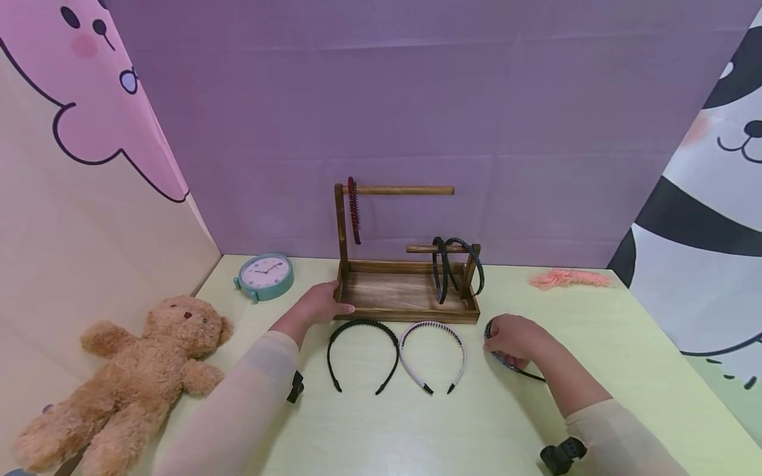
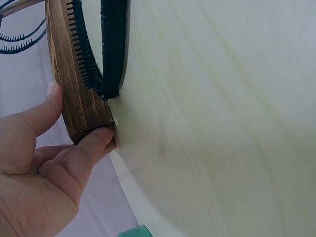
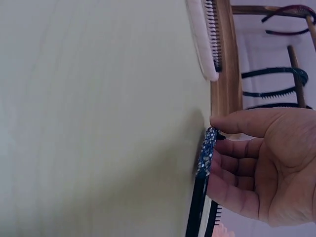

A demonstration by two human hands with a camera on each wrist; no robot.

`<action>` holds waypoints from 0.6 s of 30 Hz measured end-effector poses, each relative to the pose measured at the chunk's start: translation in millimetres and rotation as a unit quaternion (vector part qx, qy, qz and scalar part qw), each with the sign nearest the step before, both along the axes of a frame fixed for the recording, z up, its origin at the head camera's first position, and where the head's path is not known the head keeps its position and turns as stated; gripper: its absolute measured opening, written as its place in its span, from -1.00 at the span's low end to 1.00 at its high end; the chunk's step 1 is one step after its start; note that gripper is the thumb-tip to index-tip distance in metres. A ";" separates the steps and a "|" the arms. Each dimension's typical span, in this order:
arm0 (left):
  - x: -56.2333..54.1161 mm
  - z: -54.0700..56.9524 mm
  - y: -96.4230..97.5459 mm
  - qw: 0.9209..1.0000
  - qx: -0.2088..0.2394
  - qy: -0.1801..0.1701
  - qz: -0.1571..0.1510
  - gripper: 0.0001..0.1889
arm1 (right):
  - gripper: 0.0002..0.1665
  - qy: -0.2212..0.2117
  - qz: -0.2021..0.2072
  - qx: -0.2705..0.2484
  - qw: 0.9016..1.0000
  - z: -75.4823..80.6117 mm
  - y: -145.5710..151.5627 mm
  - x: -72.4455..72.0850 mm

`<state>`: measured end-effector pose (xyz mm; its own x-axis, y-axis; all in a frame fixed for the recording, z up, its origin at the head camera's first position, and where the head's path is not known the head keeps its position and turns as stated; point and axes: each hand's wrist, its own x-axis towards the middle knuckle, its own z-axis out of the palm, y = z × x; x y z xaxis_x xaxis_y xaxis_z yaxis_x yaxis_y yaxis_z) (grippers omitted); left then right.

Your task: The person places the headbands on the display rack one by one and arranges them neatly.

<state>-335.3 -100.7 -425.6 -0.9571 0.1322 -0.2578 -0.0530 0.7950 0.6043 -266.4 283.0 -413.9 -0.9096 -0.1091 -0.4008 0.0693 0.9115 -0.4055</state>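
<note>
A wooden stand [image 1: 411,316] with a tray base and two pegs stands at the back of the table. My left hand [image 1: 318,303] grips the left front corner of its tray, thumb in front, as the left wrist view also shows. My right hand [image 1: 518,336] pinches a dark headband with blue glitter [image 3: 206,152] close to the tabletop, right of the stand. A black headband [image 1: 363,322] and a white headband [image 1: 431,324] lie side by side before the tray. One dark red headband [image 1: 354,211] hangs on the upper peg; dark headbands [image 1: 442,271] hang on the lower peg.
A teal clock [image 1: 264,277] lies left of the stand. The brown teddy bear [image 1: 137,377] sprawls on the left side of the table. At the back right lies a pink fringed bundle [image 1: 568,278]. A purple cloth wall [image 1: 506,132] rises behind the table.
</note>
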 end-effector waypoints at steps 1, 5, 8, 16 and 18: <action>0.0 -0.2 0.0 1.000 0.000 0.001 0.000 -0.08 | -0.79 0.002 -0.002 -0.007 1.000 0.5 2.9 -0.2; -0.5 -1.0 -0.1 1.000 0.001 0.005 -0.003 -0.08 | -0.76 0.016 0.001 -0.033 0.999 6.8 16.2 -3.2; -0.7 -1.7 -0.4 1.000 0.002 0.006 -0.005 -0.08 | -0.74 0.022 0.006 -0.051 0.998 15.2 25.1 -6.1; 0.0 -2.3 -0.7 1.000 0.000 0.009 -0.007 -0.08 | -0.70 0.050 -0.010 -0.121 0.991 40.1 41.4 -11.1; 0.4 -2.4 -0.3 1.000 -0.001 0.011 -0.009 -0.09 | -0.68 0.056 -0.014 -0.130 0.990 45.9 43.6 -12.0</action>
